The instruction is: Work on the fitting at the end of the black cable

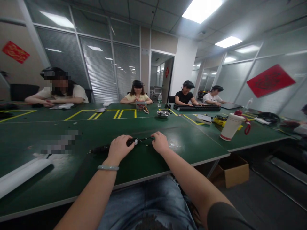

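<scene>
On the green table in front of me lies a long black tool (100,149), which looks like a corded electric screwdriver, its thin tip pointing left. My left hand (120,147) is closed around its rear part, hiding the middle of the body. A short dark cable (145,139) runs right from the tool's end. The fingers of my right hand (160,142) pinch this cable close to the tabletop. Tiny light bits (147,145) lie just below the cable.
A long white object (24,177) lies at the left. Farther off stand a metal bowl (163,114), a water bottle (159,100) and a white tumbler (231,127). Several people sit across the table (203,159). A cardboard box (236,174) is on the floor at right.
</scene>
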`<state>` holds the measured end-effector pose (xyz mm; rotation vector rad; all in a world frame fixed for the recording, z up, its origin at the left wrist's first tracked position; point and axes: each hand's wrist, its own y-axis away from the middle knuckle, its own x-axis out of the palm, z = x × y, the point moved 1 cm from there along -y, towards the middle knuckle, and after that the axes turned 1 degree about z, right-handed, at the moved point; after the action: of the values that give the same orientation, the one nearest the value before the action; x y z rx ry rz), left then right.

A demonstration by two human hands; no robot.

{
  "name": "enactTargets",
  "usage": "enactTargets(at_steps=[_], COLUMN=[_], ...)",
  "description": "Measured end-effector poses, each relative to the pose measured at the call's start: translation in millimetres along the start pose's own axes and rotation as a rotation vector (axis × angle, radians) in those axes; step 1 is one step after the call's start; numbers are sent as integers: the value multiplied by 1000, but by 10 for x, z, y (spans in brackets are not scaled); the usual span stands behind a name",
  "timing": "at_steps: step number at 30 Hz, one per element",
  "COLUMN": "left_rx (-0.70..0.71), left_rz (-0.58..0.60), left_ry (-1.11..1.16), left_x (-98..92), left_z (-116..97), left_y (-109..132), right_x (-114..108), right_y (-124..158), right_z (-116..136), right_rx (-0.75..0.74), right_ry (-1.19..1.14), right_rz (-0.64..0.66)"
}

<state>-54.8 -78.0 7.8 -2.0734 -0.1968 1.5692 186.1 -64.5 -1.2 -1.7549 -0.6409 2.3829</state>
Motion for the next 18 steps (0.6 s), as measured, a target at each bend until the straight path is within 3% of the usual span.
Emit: enactTargets(at_steps=[2, 7, 18], left_rx=[90, 194, 111], left_rz=[-43, -97, 78], left_ry=[19, 2, -26], left_x=[28, 127, 184], left_z=[-118, -244, -254], left_y=[1, -12, -16], right_x=[23, 18, 93], right_y=[32, 195, 187], right_z=[70, 117, 6], right_rx=[-53, -165, -208], right_ry=[25, 69, 0], right_rz=[-21, 75, 122])
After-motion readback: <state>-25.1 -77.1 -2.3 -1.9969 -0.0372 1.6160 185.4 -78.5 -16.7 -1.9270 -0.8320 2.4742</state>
